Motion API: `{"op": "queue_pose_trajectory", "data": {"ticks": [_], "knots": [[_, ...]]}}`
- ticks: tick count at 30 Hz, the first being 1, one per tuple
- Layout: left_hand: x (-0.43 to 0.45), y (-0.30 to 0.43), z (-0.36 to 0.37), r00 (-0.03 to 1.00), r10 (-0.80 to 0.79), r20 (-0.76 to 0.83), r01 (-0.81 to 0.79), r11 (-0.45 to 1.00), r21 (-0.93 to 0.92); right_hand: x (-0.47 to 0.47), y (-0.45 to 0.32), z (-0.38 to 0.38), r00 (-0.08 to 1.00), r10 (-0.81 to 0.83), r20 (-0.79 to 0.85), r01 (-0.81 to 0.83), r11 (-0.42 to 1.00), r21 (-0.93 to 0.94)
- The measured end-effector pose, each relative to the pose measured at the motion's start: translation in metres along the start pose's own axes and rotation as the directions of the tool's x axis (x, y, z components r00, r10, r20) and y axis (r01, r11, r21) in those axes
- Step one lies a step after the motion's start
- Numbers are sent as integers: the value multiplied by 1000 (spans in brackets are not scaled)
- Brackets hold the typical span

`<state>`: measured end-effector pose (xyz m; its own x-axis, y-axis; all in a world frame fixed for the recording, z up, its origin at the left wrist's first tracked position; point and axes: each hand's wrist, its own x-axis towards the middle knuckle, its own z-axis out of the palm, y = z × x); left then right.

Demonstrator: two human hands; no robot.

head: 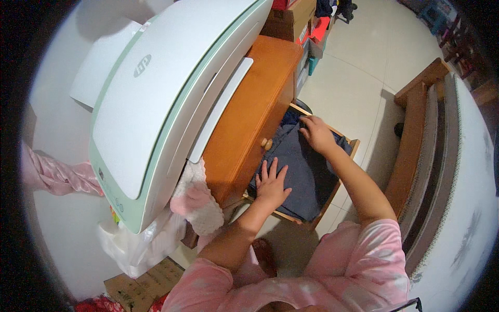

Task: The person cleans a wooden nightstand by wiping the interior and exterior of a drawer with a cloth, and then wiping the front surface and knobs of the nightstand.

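Observation:
An open wooden drawer juts out of an orange-brown wooden cabinet. Dark blue-grey folded cloth fills much of the drawer. My left hand lies with its fingers spread on the near left part of the cloth, holding nothing. At the drawer's far side, my right hand touches the cloth with its fingers slightly bent; whether it pinches any fabric cannot be told. A round wooden knob sits on the cabinet front, above the drawer.
A white and green HP printer stands on the cabinet, with a pink and white cloth hanging beside it. Cardboard boxes are stacked beyond the cabinet. To the right is a wooden bed frame with a mattress. A white plastic bag hangs at left.

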<state>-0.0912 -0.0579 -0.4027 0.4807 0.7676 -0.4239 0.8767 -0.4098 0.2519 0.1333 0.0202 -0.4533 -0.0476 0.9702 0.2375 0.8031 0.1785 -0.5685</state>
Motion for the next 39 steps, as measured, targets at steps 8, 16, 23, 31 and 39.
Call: {"op": "queue_pose_trajectory", "data": {"ticks": [8, 16, 23, 31, 39], "knots": [[7, 25, -7, 991, -16, 132, 19, 1000, -19, -61, 71, 7, 826, 394, 403, -440, 898, 25], [-8, 7, 0, 1000, -22, 3, 22, 996, 87, -55, 37, -46, 840, 418, 345, -242, 859, -451], [-5, 4, 4, 995, -82, 56, 85, 995, -57, -89, 49, -44, 831, 332, 446, 144, 646, -749], [-3, 7, 7, 986, 149, -75, -160, 971, -175, -107, 33, -70, 863, 461, 205, -304, 799, -519], [-13, 65, 57, 790, 606, 93, -605, 795, -43, -123, 33, -80, 900, 200, 388, -39, 922, -386]]}}
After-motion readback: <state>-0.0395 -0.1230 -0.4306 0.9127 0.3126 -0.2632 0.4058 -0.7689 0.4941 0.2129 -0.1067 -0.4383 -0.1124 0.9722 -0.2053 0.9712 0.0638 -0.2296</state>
